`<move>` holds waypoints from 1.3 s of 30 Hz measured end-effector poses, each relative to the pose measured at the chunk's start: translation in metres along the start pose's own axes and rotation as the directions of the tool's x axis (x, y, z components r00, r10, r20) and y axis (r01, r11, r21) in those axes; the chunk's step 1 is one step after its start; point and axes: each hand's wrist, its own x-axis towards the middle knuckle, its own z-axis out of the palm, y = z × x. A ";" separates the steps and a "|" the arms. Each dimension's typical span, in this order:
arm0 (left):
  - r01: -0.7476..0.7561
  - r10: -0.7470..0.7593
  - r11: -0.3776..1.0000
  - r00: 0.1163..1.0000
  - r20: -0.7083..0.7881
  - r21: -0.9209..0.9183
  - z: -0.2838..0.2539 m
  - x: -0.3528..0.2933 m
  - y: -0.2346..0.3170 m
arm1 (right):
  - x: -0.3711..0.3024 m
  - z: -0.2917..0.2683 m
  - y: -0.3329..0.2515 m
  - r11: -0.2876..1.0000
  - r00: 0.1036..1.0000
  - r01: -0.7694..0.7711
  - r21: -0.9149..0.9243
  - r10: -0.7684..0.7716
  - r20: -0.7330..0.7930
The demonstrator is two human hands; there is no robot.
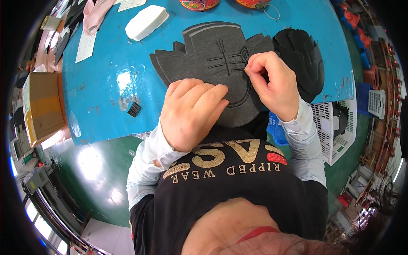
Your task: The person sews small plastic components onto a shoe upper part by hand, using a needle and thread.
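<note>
A dark grey felt-like cut piece (pixel 193 63) with stitched black lines lies before me on the blue table, on top of similar grey pieces whose edges stick out at the sides. My left hand (pixel 191 110) is closed and lies over the lower left part of the top piece; its curled fingers hide anything in them. Over the right side of the stitched lines, my right hand (pixel 274 83) makes a pinch of thumb and forefinger. Whatever may be between those fingertips is too small to make out.
Black shaped pieces (pixel 304 63) are stacked on the table (pixel 106 93) at the right. A white stack (pixel 146 22), a small black block (pixel 134 109) and red containers (pixel 199 3) also sit there. A cardboard box (pixel 44 106) stands left; a white basket (pixel 335 127) stands right.
</note>
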 end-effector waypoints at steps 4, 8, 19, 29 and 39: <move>0.061 -0.062 0.998 0.996 0.065 0.030 -0.002 0.007 0.004 | 0.005 -0.004 0.000 0.994 0.996 0.069 -0.081 -0.063 0.070; 0.064 -0.083 0.990 0.985 0.149 0.127 0.004 0.020 0.007 | 0.010 -0.005 -0.002 0.989 0.989 0.115 -0.097 -0.105 0.101; -0.035 -0.031 0.939 0.982 0.185 0.342 0.016 0.024 0.008 | -0.003 -0.004 -0.002 0.947 0.979 0.201 -0.251 -0.204 0.013; 0.087 -0.093 0.990 0.994 -0.056 -0.108 0.008 -0.004 0.007 | -0.025 -0.009 -0.023 0.966 0.990 -0.061 0.253 0.091 -0.109; 0.097 -0.279 0.641 0.954 -0.113 -0.761 0.008 -0.025 0.007 | -0.042 0.015 -0.053 0.587 0.962 -0.271 0.763 0.199 0.188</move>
